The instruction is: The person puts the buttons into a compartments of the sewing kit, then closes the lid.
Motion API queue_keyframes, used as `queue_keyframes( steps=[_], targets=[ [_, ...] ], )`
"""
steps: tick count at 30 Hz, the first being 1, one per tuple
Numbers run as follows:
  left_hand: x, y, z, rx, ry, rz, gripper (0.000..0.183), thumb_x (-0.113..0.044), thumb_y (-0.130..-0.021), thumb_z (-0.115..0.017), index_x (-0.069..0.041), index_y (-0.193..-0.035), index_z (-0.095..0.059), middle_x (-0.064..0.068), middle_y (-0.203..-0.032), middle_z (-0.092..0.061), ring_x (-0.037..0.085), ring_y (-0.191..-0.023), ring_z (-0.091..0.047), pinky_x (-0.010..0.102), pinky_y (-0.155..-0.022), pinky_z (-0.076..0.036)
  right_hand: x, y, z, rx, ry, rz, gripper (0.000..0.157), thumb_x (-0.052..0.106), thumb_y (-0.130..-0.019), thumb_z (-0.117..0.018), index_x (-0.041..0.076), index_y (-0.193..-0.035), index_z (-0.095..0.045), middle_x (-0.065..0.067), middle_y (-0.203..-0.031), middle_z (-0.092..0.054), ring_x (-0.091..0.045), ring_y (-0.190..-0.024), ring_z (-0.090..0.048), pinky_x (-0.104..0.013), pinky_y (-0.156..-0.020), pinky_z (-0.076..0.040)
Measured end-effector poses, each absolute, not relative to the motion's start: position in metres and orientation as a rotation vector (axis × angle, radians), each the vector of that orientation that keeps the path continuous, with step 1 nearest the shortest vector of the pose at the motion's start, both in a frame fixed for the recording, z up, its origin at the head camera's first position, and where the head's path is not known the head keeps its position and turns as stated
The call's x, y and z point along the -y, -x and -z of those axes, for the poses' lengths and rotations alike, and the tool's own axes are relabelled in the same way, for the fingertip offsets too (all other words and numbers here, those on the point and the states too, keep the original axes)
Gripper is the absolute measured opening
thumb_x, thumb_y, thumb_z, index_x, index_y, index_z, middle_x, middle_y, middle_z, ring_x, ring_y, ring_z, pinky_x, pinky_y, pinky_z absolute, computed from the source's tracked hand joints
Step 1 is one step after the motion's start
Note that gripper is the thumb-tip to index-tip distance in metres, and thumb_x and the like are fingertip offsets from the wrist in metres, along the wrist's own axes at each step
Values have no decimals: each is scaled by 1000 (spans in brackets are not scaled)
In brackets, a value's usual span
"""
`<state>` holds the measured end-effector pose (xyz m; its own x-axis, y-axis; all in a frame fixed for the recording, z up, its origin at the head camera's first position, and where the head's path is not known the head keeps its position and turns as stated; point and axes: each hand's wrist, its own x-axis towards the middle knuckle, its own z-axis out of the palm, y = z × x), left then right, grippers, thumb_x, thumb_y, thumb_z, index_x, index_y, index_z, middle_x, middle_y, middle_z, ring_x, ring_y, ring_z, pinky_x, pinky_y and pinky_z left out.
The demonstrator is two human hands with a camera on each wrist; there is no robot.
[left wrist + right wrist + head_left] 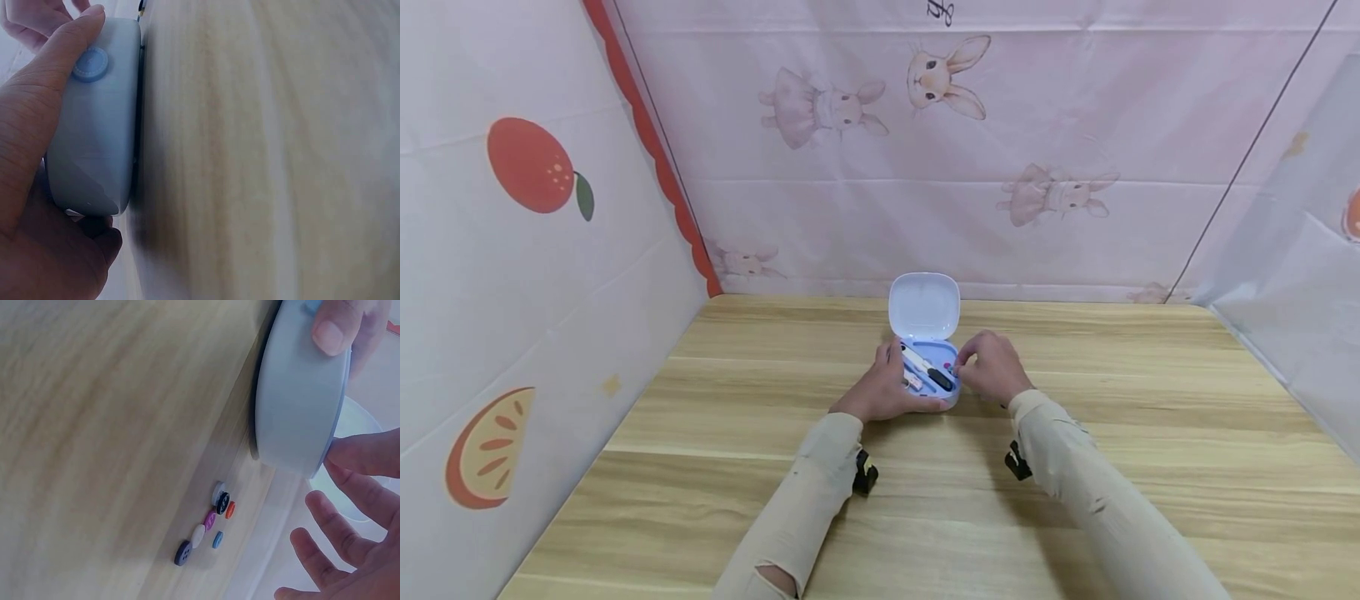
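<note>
A pale blue sewing box [953, 400] stands on the table, its white lid [924, 306] raised at the back. My left hand [883, 387] grips the box, thumb along the front by the round blue catch [91, 64], fingers round the left side. Inside lie a slim white tool with a black end [938, 378] and a smaller white piece [913, 382]. At the right rim, my right hand [994, 367] brings thumb and index fingertips together beside a small magenta button [947, 366]; I cannot tell whether they pinch anything. Its other fingers are spread in the right wrist view.
Several loose buttons lie on the wooden table [1112, 475] to the right of the box, among them a dark one [183, 553], a magenta one [210, 520] and a blue one [217, 540]. A rabbit-print cloth [850, 217] hangs behind the table's far edge.
</note>
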<state>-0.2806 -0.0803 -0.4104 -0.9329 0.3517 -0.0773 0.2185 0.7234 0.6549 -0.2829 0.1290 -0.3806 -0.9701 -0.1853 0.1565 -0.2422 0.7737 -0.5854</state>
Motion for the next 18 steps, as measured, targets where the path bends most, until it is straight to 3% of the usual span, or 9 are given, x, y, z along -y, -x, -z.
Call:
queue_keyframes(
  steps=[14,18],
  targets=[
    [80,283,411,-2745,-468,-964,137,-68,-72,-81,-12,-163,5,13,-160,-15,28,-127,-43,44,-107,-41,-132,284,381,2870,-304,-1026,7,6,-83,-74,5,-80,-80,-13,-104,-74,-27,-90,-59,-41,-81,-46],
    [79,283,412,-2747,-461,-959,137,-68,-72,-81,-12,-163,5,13,-161,-14,28,-129,-43,44,-107,-41,-132,284,383,2873,-287,-1041,8,6,-82,-73,6,-81,-80,-12,-104,-74,-25,-79,-60,-36,-70,-46]
  ],
)
